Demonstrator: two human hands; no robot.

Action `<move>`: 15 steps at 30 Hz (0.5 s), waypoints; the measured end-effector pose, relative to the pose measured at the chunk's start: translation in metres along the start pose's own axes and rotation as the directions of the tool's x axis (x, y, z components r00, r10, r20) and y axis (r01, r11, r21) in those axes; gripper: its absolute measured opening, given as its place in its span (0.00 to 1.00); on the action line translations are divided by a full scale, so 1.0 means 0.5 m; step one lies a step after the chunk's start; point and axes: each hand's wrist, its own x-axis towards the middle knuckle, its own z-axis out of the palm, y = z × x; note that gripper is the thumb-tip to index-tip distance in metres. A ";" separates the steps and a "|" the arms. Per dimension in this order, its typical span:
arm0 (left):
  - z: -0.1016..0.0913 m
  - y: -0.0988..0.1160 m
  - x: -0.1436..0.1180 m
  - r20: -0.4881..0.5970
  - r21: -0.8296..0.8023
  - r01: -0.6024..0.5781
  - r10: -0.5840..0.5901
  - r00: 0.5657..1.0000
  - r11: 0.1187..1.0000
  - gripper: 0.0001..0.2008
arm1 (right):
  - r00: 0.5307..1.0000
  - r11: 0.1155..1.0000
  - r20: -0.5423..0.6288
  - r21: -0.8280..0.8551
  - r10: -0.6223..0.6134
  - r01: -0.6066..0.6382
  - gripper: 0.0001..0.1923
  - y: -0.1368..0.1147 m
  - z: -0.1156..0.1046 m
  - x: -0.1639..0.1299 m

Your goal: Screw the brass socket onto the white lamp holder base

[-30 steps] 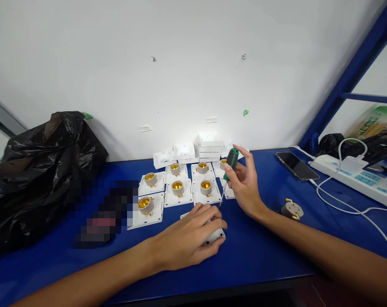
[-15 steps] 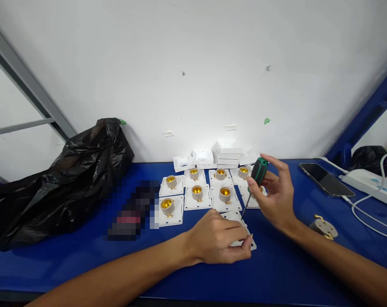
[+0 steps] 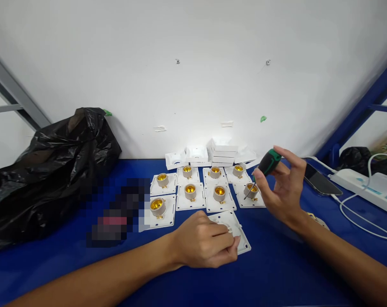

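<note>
My screwdriver (image 3: 269,163) is up in my right hand (image 3: 280,187), over the table (image 3: 270,268).
I pinch its green and black handle, and its thin end points down and left. My left hand (image 3: 206,244) is curled over a white plate (image 3: 242,239), which pokes out past my fingers, nearer me than the screwdriver. I can't tell if those fingers pinch anything.
</note>
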 end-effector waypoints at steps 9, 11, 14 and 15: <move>-0.023 -0.010 0.011 0.227 0.090 0.064 -0.083 0.970 0.994 0.17 | 0.984 0.995 0.165 -0.057 -0.075 0.085 0.33 -0.002 -0.040 0.005; -0.021 -0.013 0.010 0.306 0.057 0.029 -0.045 0.951 0.998 0.15 | 0.976 0.993 0.205 -0.073 -0.076 0.093 0.33 0.006 -0.051 0.019; -0.016 -0.020 0.005 0.376 -0.029 -0.002 0.012 0.927 1.000 0.13 | 0.963 0.994 0.271 -0.109 0.013 0.018 0.31 0.029 -0.071 0.044; -0.014 -0.022 0.003 0.387 -0.050 0.003 0.017 0.922 0.999 0.12 | 0.960 0.993 0.273 -0.116 0.061 -0.030 0.31 0.040 -0.079 0.052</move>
